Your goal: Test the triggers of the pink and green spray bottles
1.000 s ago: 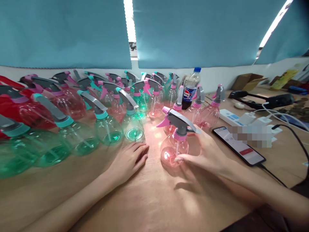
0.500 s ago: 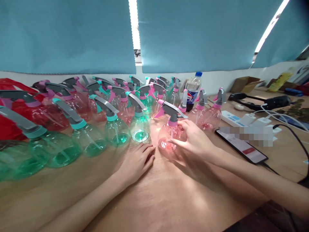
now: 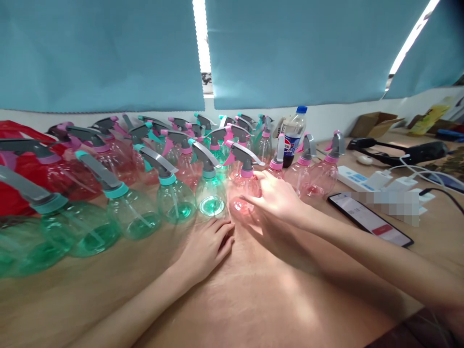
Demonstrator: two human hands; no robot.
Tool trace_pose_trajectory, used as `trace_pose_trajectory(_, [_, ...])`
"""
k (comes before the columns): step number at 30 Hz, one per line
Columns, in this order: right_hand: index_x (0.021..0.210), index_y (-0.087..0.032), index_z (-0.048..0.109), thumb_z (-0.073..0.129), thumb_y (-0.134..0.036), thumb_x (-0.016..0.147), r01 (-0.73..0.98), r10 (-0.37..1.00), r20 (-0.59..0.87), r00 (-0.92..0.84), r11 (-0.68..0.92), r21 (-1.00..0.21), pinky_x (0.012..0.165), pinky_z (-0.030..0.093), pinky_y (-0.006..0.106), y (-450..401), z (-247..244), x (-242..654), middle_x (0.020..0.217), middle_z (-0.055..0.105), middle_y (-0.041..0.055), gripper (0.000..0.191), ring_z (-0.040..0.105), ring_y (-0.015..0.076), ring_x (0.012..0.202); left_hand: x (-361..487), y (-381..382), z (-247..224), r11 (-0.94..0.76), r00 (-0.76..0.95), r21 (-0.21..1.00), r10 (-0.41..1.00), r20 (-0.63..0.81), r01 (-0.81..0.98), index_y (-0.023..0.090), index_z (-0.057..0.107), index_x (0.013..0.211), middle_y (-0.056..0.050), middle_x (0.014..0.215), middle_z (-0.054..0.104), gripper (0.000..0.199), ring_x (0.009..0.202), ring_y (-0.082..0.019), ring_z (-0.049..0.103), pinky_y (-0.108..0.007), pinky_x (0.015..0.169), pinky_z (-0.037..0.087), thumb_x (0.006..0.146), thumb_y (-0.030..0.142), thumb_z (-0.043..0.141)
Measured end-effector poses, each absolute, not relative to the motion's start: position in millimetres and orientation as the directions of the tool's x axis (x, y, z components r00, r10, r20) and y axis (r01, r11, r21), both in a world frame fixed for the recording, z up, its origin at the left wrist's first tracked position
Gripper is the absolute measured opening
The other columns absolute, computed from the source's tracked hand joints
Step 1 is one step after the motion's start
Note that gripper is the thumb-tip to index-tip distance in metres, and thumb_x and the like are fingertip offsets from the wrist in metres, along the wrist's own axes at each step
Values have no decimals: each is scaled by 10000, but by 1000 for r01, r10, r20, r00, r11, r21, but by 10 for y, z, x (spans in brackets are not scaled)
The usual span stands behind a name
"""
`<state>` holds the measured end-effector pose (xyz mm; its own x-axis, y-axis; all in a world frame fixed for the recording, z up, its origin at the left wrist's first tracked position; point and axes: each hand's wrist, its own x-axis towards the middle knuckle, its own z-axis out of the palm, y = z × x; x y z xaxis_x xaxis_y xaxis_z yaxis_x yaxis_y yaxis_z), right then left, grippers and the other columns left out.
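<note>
A clear pink spray bottle (image 3: 242, 189) with a grey and pink trigger head stands upright in the front row. My right hand (image 3: 278, 195) grips its body from the right, with the thumb at the near side and the other fingers partly hidden behind it. On the wooden table (image 3: 239, 295), my left hand (image 3: 203, 249) lies palm down, fingers stretched forward and nothing held. Just beyond its fingertips is a clear green spray bottle (image 3: 211, 191) with a turquoise collar. More green bottles, such as the green spray bottle (image 3: 176, 200), line up to the left.
Behind are rows of pink and green spray bottles (image 3: 184, 162) and a cola bottle (image 3: 292, 137). To the right lie a phone (image 3: 369, 220), a power strip (image 3: 357, 179) with cables, and a black headset-like device (image 3: 424, 151). A red bag (image 3: 16, 181) is at far left.
My right hand has moved the pink spray bottle forward and slightly left, beside the green one. My left hand stays on the table. The view has shifted a little.
</note>
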<state>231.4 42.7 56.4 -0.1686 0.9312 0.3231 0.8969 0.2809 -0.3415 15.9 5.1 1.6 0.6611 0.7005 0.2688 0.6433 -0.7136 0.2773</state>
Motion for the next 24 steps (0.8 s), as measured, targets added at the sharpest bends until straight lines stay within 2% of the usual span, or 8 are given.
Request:
trace_pose_trajectory(6, [1272, -158, 546, 493, -619, 829, 909, 929, 332, -165, 274, -314, 782, 510, 507, 477, 564, 2293, 1347, 532, 141, 642, 643, 373, 994, 153, 51, 18, -713, 662, 281, 701, 266, 642, 179, 555, 1166, -89, 1197, 607, 249, 1085, -252, 548, -418, 914, 469, 951, 227, 439])
trace_pose_trajectory(12, [1320, -159, 507, 476, -603, 843, 905, 929, 336, -153, 268, -331, 763, 499, 499, 528, 539, 2276, 1286, 579, 152, 654, 659, 372, 945, 153, 46, 23, -711, 658, 276, 703, 270, 647, 185, 559, 1161, -85, 1187, 614, 247, 1077, -247, 557, -409, 903, 480, 948, 227, 441])
trace_pose_trajectory(19, [1454, -168, 290, 504, -591, 844, 876, 917, 369, -152, 298, -379, 718, 511, 464, 388, 475, 2317, 1301, 572, 181, 773, 663, 362, 954, 151, 53, 24, -710, 659, 261, 704, 264, 653, 186, 558, 1169, -90, 1203, 609, 258, 1093, -255, 553, -419, 915, 474, 954, 238, 426])
trace_pose_trajectory(22, [1409, -165, 355, 541, -533, 848, 855, 884, 441, -156, 344, -387, 790, 508, 459, 227, 473, 2453, 1317, 569, 156, 696, 627, 344, 1050, 155, 46, 14, -709, 662, 248, 705, 255, 660, 175, 563, 1172, -99, 1215, 603, 267, 1109, -262, 547, -427, 927, 470, 960, 243, 415])
trace_pose_trajectory(24, [1329, -184, 440, 575, -483, 843, 834, 872, 474, -120, 347, -429, 763, 517, 417, 147, 479, 2612, 1222, 636, 116, 586, 669, 274, 902, 161, 37, 10, -708, 664, 234, 706, 246, 666, 168, 567, 1177, -108, 1227, 597, 278, 1128, -271, 540, -437, 933, 468, 964, 252, 409])
